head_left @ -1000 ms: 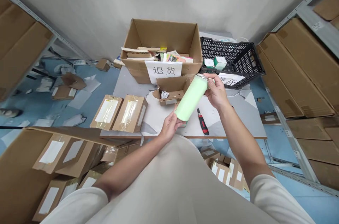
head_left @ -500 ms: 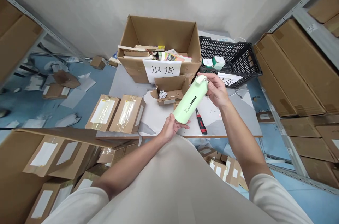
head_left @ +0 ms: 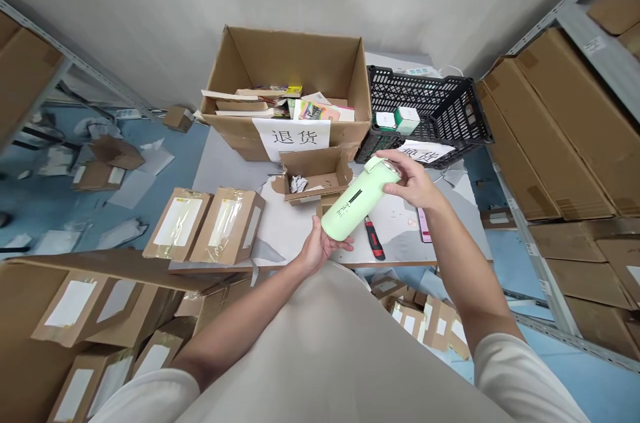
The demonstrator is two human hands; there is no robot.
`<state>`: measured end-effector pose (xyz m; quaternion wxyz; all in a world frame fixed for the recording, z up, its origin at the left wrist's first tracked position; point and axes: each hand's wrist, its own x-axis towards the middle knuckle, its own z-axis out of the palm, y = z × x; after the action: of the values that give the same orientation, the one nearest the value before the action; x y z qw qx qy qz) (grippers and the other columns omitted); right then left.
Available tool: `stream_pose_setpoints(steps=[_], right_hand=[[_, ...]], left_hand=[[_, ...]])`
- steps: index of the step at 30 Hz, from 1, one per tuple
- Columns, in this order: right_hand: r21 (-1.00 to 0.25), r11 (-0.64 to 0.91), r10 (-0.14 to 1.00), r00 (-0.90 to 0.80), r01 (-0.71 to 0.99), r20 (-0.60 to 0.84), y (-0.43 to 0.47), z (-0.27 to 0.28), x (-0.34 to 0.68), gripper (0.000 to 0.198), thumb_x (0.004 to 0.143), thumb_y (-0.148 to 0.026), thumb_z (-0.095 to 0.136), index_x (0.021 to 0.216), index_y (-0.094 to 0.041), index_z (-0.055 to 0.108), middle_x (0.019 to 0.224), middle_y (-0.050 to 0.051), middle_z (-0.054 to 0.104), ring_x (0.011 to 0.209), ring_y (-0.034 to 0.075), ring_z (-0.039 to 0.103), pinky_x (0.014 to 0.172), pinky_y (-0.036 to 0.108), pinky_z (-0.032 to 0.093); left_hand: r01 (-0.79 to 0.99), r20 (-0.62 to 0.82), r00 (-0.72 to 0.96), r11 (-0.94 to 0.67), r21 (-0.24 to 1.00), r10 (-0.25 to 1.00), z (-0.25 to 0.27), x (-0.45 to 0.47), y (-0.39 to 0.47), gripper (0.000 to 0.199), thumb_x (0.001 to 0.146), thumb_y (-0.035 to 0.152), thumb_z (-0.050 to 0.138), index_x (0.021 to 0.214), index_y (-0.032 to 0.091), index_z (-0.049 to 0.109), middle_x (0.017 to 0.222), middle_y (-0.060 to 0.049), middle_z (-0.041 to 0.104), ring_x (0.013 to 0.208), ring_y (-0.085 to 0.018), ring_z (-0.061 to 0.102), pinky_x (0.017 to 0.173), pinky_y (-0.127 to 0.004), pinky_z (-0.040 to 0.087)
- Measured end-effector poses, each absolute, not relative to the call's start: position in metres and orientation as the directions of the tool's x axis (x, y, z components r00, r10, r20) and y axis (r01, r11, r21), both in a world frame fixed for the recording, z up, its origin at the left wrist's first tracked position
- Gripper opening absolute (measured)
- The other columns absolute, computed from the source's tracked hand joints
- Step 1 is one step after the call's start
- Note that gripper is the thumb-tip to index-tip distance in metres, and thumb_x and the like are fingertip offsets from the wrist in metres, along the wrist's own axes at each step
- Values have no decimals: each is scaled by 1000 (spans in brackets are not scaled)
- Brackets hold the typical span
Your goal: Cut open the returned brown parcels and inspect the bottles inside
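A light green bottle (head_left: 357,204) with dark lettering is tilted above the table between my two hands. My left hand (head_left: 320,244) supports its base, fingers curled beneath it. At the upper end, my right hand (head_left: 413,179) grips the bottle around its silvery top. Behind the bottle sits a small open carton (head_left: 320,166) with crumpled paper inside. Below it on the table lies a red and black box cutter (head_left: 374,239). A pink-edged phone (head_left: 424,225) rests partly behind my right forearm.
A large cardboard box (head_left: 240,136) of books and papers stands at the back, beside a black crate (head_left: 450,126) holding small green-white boxes. Two taped parcels (head_left: 227,226) sit on the left. Shelving with cartons (head_left: 565,129) flanks the right; a big box (head_left: 125,261) of parcels is lower left.
The bottle has turned slightly, shifting its lettering and showing more of the silvery top. My right hand has moved over the upper end. The view has shifted, revealing the phone.
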<state>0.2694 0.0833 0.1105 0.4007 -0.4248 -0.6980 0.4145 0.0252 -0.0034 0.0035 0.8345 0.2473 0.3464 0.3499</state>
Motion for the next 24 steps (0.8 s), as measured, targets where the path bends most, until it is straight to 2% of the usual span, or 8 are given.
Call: stream_pose_setpoints(steps=[5,8,11,14,16,20,22,24], right_hand=[[-853,388,919,-75,349,387,99,123,335,69,61,-56,81,122,-31,61,124,6,62,112,29,59,95,47,50],[-832,407,903,-27,378,429,105,127,365,72,62,-58,79,126,-35,57,121,4,63,107,30,61,91,47,51],[-801,417,891,-18,429,454,103,121,359,68,65,-58,77,126,-35,58,123,6,60,109,30,59,93,46,50],[-773,422,889,-50,475,454,93,101,324,65,68,-54,76,126,-31,59,122,8,58,114,31,55,97,49,47],[-773,411,902,-94,483,421,83,80,298,61,71,-51,75,125,-29,59,121,10,56,114,31,54,96,50,47],[-800,328,945,-166,502,283,63,36,268,55,75,-47,72,125,-28,59,123,11,52,114,29,54,88,46,52],[-806,299,954,-158,510,254,55,21,265,55,76,-46,71,126,-28,58,122,11,51,113,28,54,87,44,53],[-809,277,961,-152,519,232,47,15,267,56,76,-45,71,128,-29,57,121,11,51,108,27,56,84,43,54]], left_hand=[[-331,-389,434,545,771,813,-3,26,13,76,79,77,42,116,13,60,90,-14,73,76,-25,70,73,-36,48],[-255,-292,275,362,897,916,-8,18,19,66,76,69,57,114,14,62,100,-15,71,88,-26,67,83,-40,48],[138,-96,66,86,987,993,-18,9,22,77,52,57,83,116,19,62,120,-14,62,115,-33,55,103,-46,38],[454,-18,19,8,891,1000,-34,4,24,102,37,55,89,126,20,54,135,-17,49,129,-38,41,111,-53,28],[478,-60,100,5,878,993,-46,6,26,103,44,57,86,132,19,48,140,-19,43,133,-38,37,111,-54,28],[378,-116,214,27,925,970,-61,13,33,83,58,54,80,127,18,51,139,-19,46,132,-38,40,110,-53,29],[301,-142,209,75,951,967,-64,14,34,84,56,51,83,127,17,51,135,-18,51,128,-38,45,108,-51,31],[219,-173,241,120,968,955,-66,14,34,96,48,46,87,131,17,47,130,-17,55,124,-37,50,106,-49,34]])
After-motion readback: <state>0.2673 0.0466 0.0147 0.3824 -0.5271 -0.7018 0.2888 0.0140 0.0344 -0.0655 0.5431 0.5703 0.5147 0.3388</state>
